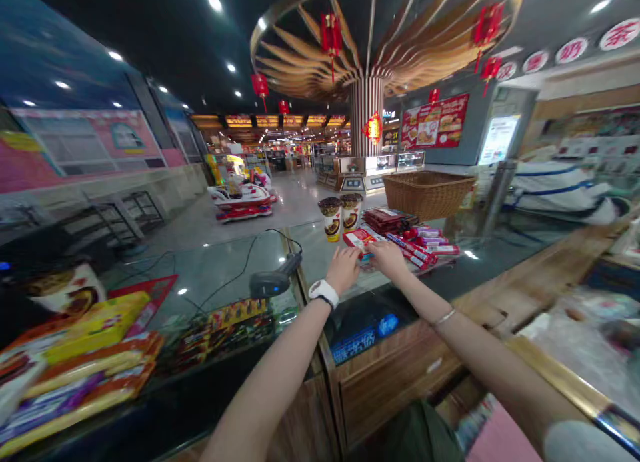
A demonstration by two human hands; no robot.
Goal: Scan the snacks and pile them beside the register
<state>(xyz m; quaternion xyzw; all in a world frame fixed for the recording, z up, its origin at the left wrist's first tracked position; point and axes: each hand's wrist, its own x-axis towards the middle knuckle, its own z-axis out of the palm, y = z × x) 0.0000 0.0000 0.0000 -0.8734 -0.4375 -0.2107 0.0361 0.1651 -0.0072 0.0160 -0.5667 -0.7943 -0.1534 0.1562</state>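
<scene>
Glass counter (314,257); left hand (344,269), right hand (389,259) outstretched, at red packet (355,238).

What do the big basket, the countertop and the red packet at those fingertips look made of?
Basket: probably wicker, matte brown, given its woven texture; plastic imitation is possible. Countertop: apparently glossy glass, see-through with bright reflections. Red packet: printed wrapping, maybe plastic film or coated card; too small to tell.
</scene>
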